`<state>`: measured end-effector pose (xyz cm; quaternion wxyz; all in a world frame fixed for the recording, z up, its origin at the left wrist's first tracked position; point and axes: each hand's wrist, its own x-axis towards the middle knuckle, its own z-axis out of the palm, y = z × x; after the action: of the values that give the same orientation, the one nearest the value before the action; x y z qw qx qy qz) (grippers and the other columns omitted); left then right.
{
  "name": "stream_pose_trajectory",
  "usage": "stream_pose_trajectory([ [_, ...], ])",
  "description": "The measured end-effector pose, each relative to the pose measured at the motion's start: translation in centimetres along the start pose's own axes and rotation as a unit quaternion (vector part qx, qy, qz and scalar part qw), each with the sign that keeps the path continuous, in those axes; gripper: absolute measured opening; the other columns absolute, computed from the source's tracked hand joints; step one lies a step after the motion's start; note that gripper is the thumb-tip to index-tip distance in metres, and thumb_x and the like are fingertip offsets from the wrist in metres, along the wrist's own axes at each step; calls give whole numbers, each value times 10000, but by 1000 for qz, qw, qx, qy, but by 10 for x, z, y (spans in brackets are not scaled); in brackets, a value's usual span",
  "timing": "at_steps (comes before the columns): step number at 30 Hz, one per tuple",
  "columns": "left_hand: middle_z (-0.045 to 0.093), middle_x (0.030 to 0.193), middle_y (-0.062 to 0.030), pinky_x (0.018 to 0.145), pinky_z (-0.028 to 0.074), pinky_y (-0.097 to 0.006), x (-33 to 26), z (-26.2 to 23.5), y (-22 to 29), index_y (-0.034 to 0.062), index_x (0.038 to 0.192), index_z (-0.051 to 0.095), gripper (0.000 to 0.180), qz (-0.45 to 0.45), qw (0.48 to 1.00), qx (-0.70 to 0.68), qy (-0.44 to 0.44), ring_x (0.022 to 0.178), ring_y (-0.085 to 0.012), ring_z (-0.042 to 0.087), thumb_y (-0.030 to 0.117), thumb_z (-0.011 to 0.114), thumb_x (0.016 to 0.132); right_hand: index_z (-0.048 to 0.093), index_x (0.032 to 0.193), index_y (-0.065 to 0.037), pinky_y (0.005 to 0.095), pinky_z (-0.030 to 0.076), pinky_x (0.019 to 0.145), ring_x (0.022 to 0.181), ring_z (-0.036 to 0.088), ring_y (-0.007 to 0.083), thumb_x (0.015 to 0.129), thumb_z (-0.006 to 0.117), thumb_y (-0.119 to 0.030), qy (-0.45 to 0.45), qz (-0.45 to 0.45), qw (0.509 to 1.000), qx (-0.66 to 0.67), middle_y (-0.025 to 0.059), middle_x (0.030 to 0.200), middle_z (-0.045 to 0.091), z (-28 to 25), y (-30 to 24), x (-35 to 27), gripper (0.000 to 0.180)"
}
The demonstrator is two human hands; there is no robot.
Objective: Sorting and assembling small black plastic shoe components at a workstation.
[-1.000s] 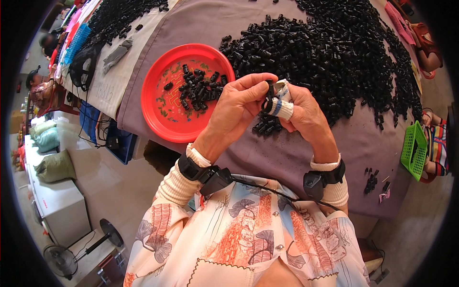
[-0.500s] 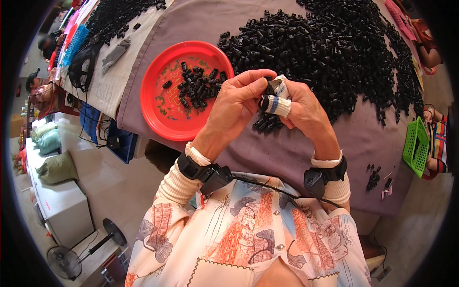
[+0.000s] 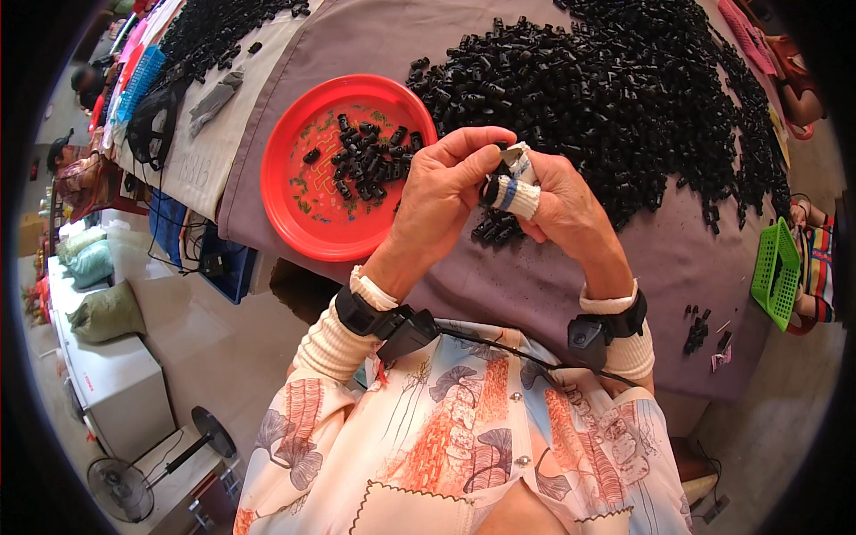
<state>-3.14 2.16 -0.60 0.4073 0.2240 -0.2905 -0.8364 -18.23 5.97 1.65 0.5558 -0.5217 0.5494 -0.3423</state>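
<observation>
Surroundings: we see a table draped in dull purple cloth (image 3: 535, 276) across the upper half of the frame, and over its upper right a broad heap of small black plastic parts (image 3: 624, 89).
Red plate: a round, glossy red plastic plate (image 3: 294, 187) lies upper left of centre, its rim just beside the heap, with a small cluster of the same black pieces (image 3: 366, 165) on it.
Far left: a grey-white cloth strip (image 3: 205, 152) carries a second dark pile (image 3: 214, 27) at the top edge of the frame.
Right edge: a green plastic mesh basket (image 3: 774, 272) sits off the table's side; a few stray black pieces (image 3: 695, 330) lie near the cloth's lower right edge.
Floor: lower left, a white cabinet (image 3: 107, 383) and a standing fan (image 3: 120, 486).
In the way: our raised hands cover part of a small bunch of black pieces (image 3: 495, 230) lying on the cloth below them.
Held piece: a small black plastic part (image 3: 491, 189), short and blocky, matt, at the centre of the frame above the cloth, between the two hands.
Left hand (image 3: 446, 192): curled, thumb and fingers pinching the black part.
Right hand (image 3: 566, 205): closed toward the same part, one finger wrapped in white tape with a blue band (image 3: 517, 192); it touches the part.
Wrists: each bears a black strap with a small box and a cable (image 3: 499, 348).
</observation>
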Motion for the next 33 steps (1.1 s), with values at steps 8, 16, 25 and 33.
stream_pose_trajectory([
  [8,619,937,-43,706,488,-227,-1,-1,-6,-4,1051,584,197,45,996,71,35,806,-89,591,78,546,875,515,658,-29,248,339,391,431,432,69,812,632,-274,-1,6,1000,20,-18,520,464,4,-1,0,312],
  [16,624,909,-63,700,498,-231,-3,3,7,-23,1019,589,184,-11,1000,22,15,787,-103,594,61,559,858,511,648,-4,290,343,473,515,399,98,770,627,-196,1,-70,996,-56,2,565,456,-1,-1,1,256],
  [25,622,923,-55,711,491,-232,1,1,0,-14,1029,588,192,22,998,62,13,804,-95,592,70,563,858,518,671,-1,301,352,483,526,411,111,787,617,-217,14,-42,999,-30,24,576,463,3,-1,1,265],
  [33,625,880,-43,670,483,-209,2,7,6,-4,1001,606,171,32,996,77,38,755,-76,579,73,568,853,535,695,-9,283,350,451,488,430,104,793,630,-234,21,-99,993,-53,16,551,459,4,-3,4,263],
])
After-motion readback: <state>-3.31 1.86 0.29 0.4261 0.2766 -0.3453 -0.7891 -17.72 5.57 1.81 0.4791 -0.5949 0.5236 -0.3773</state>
